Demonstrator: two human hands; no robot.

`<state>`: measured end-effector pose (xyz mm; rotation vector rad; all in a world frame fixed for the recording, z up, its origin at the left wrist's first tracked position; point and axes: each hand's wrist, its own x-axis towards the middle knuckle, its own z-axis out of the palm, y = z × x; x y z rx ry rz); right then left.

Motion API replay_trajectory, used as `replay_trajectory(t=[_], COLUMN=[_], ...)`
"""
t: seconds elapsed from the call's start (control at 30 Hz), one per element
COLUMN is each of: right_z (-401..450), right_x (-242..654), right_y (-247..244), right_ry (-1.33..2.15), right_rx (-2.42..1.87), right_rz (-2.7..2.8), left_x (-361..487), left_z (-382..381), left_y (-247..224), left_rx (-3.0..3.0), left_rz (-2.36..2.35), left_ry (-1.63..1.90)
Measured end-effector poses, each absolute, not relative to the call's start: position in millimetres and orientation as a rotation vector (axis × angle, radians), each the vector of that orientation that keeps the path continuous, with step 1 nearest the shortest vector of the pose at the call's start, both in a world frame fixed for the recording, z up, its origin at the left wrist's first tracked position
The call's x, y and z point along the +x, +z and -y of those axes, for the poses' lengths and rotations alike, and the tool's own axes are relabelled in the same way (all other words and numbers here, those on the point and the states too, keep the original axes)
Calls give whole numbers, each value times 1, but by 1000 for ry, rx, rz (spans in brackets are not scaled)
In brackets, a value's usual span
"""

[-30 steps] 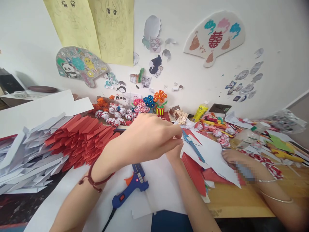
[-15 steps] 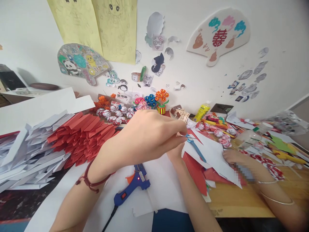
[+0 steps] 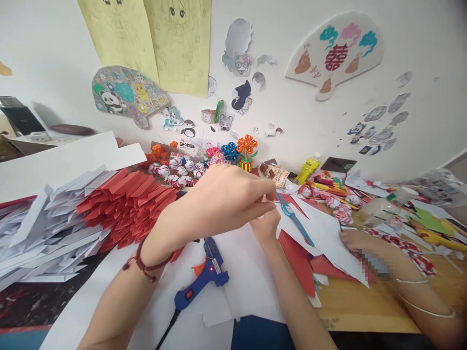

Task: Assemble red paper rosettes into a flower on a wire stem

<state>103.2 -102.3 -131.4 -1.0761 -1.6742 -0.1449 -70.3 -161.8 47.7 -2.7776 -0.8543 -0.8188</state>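
My left hand (image 3: 226,197), with a red cord bracelet at the wrist, is raised in the middle with thumb and index finger pinched. A thin, line-like thing shows at the fingertips, too fine to name. Close behind it, my right hand (image 3: 265,224) is curled, its fingers largely hidden by the left; what it holds cannot be made out. Beneath my left hand a blue hot glue gun (image 3: 204,279) with an orange trigger lies on white paper (image 3: 251,282), its red light lit and a glue stick at its back.
Folded red paper pieces (image 3: 127,204) and white ones (image 3: 69,228) are heaped left. Paper flowers (image 3: 182,167) and a small flower pot (image 3: 246,165) stand behind. A blue craft knife (image 3: 297,223) lies on paper right of my hands. Another person's hand (image 3: 359,243) rests at right.
The view has shifted slightly, so the wall and table things sit a little farther right. Both my hands stay together, a bit farther left of the blue craft knife.
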Motion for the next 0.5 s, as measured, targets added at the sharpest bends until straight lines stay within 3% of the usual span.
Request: replay_trajectory(t=[0.5], right_z=[97], right_x=[106], right_y=[-140], right_ry=[-160], right_rx=[-1025], right_rz=[1605], left_x=[-69], left_z=[156], left_y=[45], left_rx=[-2757], left_rz=[838], left_ry=[-796])
